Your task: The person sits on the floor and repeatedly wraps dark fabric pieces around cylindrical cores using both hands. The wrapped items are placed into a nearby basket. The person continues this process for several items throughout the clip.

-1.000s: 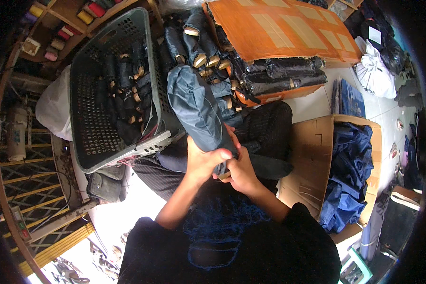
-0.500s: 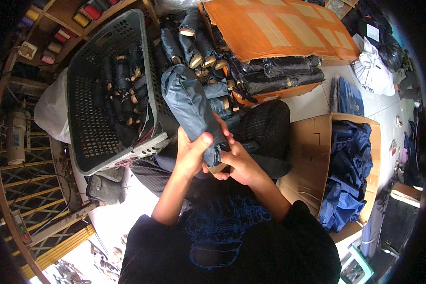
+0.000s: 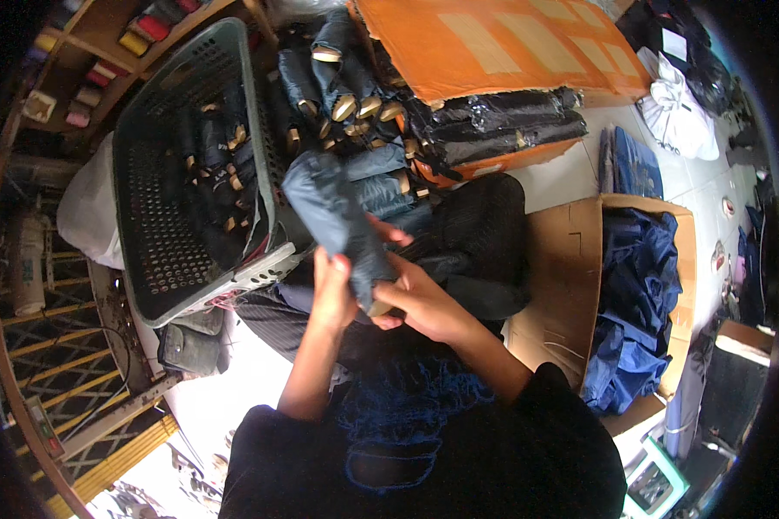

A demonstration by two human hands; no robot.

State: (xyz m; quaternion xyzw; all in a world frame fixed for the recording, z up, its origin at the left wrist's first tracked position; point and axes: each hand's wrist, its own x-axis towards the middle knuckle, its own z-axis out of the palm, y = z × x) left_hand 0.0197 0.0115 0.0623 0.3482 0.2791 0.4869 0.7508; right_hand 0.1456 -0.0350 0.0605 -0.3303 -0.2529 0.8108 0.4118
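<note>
A compact folded umbrella (image 3: 327, 208) in a grey-blue fabric sleeve is held in front of my chest, tilted with its upper end to the far left. A tan handle end (image 3: 379, 307) shows at its bottom. My left hand (image 3: 331, 290) wraps round the middle from the left, its thumb along the near side and fingertips out past the right side. Lower down, my right hand (image 3: 420, 298) grips the handle end from the right. Beyond my hands lies a pile of similar sleeved umbrellas (image 3: 381, 190) with tan ends.
A dark perforated plastic basket (image 3: 264, 138) at left holds more sleeved umbrellas. An orange cardboard box (image 3: 493, 43) with dark wrapped packs stands at the far side. At right, an open carton (image 3: 558, 294) contains blue fabric (image 3: 632, 311). Thread spools (image 3: 151, 26) sit on a shelf, far left.
Both hands and the umbrella have shifted slightly left, and the umbrella's upper end has dropped a little. The left thumb has slid away from the umbrella's middle toward its left side.
</note>
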